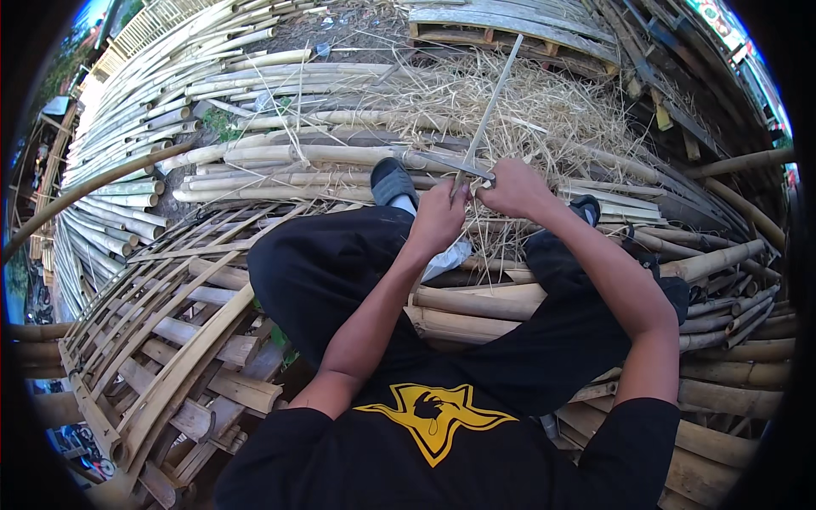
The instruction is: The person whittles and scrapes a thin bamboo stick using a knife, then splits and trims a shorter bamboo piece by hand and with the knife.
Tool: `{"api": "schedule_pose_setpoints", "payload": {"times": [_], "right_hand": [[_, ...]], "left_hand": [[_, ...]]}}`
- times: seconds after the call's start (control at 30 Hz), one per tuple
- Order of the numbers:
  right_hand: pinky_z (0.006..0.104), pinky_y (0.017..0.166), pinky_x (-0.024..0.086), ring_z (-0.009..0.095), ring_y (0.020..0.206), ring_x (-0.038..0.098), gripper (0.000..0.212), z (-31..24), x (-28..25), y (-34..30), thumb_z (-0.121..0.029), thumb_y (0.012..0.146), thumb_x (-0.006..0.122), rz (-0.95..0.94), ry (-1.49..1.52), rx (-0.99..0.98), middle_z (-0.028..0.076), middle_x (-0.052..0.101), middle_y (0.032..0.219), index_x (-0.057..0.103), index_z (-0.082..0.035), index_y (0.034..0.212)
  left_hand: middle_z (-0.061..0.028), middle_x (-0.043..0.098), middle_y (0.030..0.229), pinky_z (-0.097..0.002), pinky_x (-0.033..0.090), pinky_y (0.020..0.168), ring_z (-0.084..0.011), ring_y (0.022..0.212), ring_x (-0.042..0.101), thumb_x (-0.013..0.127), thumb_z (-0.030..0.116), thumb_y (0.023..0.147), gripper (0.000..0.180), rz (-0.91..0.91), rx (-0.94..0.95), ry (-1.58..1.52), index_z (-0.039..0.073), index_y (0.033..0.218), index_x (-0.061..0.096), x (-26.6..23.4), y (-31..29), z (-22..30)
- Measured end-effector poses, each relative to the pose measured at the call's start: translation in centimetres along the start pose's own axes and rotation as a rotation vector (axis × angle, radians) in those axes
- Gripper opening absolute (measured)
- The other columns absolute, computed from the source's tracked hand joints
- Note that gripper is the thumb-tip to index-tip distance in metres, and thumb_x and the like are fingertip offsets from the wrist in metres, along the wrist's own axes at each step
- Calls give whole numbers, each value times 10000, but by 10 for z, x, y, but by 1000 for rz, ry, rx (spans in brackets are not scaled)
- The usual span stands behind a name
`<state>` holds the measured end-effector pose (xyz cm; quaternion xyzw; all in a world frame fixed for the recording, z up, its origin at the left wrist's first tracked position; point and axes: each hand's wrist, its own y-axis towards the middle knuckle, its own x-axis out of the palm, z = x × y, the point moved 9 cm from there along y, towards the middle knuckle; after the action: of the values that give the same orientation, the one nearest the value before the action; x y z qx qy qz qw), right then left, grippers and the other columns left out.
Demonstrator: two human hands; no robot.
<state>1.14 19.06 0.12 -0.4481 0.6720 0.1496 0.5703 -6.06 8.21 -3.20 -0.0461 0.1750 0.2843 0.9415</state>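
Observation:
My left hand (pixel 439 219) is closed around the lower end of a thin, pale bamboo strip (pixel 496 100), which points up and away, leaning to the right. Close beside it, my right hand (pixel 517 189) grips a knife (pixel 450 164); the handle is mostly hidden in the fingers. The blade points left and crosses the strip just above my left hand. Whether its edge bites into the bamboo, I cannot tell. Beyond both hands spreads a heap of curly bamboo shavings (pixel 561 115). Several thin offcuts hang or lie below the hands, between my legs.
Bamboo poles (pixel 297 155) lie in rows ahead and to the left. A slatted bamboo frame (pixel 191 319) stands at my left. Wooden pallets (pixel 518 25) are at the far side, with more timber stacked at right. My sandalled feet (pixel 393 181) flank the shavings.

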Motion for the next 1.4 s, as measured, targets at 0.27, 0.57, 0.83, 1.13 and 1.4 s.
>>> {"api": "schedule_pose_setpoints", "payload": {"times": [0.27, 0.57, 0.83, 1.13, 1.4], "right_hand": [[470, 768, 532, 416, 839, 645, 312, -2, 7, 4, -233, 733, 611, 100, -34, -13, 277, 646, 822, 645, 71, 792], [445, 716, 543, 392, 789, 662, 213, 34, 9, 27, -167, 697, 612, 159, -196, 10, 237, 662, 780, 675, 19, 780], [459, 765, 530, 384, 866, 667, 259, 114, -59, 46, -177, 735, 598, 347, -215, 275, 240, 673, 886, 683, 19, 881], [454, 713, 492, 394, 781, 635, 396, 148, -99, 15, -338, 752, 631, 447, -22, 354, 279, 631, 770, 638, 57, 733], [458, 762, 524, 399, 815, 647, 349, 15, -13, 8, -292, 775, 590, 181, -81, -22, 263, 649, 820, 646, 52, 760]], "left_hand": [[-163, 528, 617, -372, 385, 544, -233, 532, 483, 488, 181, 955, 234, 31, 32, 17, -24, 877, 572, -2, -1, 6], [-262, 585, 703, -443, 443, 637, -426, 686, 584, 472, 194, 959, 282, 33, 8, 172, -52, 873, 581, 15, -1, -7], [-186, 600, 684, -381, 438, 583, -272, 599, 577, 481, 222, 970, 288, -72, -142, 16, -34, 873, 572, 4, -15, 5], [62, 262, 589, -203, 164, 357, -23, 419, 217, 427, 311, 1013, 230, -324, -357, -747, 84, 997, 458, 23, -21, 4], [58, 267, 571, -209, 159, 352, -30, 400, 210, 413, 300, 1019, 184, -360, -325, -878, 119, 986, 428, 27, -18, 5]]}}
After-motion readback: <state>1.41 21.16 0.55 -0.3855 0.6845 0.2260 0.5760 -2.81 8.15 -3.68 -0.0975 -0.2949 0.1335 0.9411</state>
